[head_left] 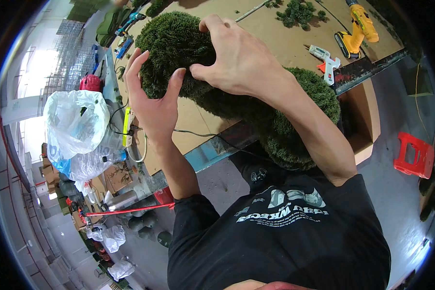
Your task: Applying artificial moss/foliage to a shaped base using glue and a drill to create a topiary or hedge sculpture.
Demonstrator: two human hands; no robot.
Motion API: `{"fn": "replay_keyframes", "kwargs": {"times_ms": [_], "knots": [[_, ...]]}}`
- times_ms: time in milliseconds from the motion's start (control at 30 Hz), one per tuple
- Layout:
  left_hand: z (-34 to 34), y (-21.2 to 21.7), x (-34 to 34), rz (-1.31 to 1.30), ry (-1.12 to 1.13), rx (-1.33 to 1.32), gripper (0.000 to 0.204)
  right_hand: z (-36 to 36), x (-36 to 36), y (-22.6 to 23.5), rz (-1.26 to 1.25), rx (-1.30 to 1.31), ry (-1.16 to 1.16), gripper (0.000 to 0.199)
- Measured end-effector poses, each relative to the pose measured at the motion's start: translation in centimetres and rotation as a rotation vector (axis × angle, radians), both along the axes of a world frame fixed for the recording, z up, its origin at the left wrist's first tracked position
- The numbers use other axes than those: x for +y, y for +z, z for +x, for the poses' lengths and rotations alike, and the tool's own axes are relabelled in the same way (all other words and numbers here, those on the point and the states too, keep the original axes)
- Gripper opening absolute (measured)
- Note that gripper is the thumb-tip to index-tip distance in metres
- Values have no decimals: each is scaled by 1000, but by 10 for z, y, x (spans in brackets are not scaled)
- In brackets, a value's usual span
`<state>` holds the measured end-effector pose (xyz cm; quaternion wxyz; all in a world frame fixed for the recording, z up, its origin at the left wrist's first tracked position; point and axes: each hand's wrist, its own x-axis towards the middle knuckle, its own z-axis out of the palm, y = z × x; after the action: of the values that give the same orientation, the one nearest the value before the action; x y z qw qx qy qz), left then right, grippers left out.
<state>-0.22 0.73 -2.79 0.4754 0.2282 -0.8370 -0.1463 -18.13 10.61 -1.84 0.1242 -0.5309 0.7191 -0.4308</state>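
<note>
The green bushy piece [176, 41] is right here, its round upper end over the cardboard-topped table [290, 48], its lower bulk [311, 96] seemingly hanging past the near edge. That overhang is my worry: lose support and the weight could tip it off. Squeeze too hard and I'd expect crushed tufts. And the dark cable [198, 132] runs close by the bulk, so a shift could snag it.

Pose now: left hand [152, 106] comes up at the round end's left side, fingers spread and curved, thumb well apart. Right hand [241, 58] arches in opposite, fingers bent, thumb apart below; whether those tips pinch any tufts, I can't tell. Farther right, glue gun [326, 63], yellow drill [356, 31].
</note>
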Motion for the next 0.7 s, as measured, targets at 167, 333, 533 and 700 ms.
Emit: {"fn": "replay_keyframes", "kwargs": {"times_ms": [167, 333, 533, 700], "knots": [[-1, 0, 1, -3, 11, -5, 62, 3, -2, 5, 22, 47, -22, 69], [0, -1, 1, -14, 8, -5, 62, 9, -5, 3, -5, 74, -63, 69], [3, 2, -3, -32, 7, -44, 61, 7, -9, 10, 55, 20, -51, 73], [2, 6, -1, 24, 28, -56, 59, 4, -9, 7, 57, 43, -21, 70]]}}
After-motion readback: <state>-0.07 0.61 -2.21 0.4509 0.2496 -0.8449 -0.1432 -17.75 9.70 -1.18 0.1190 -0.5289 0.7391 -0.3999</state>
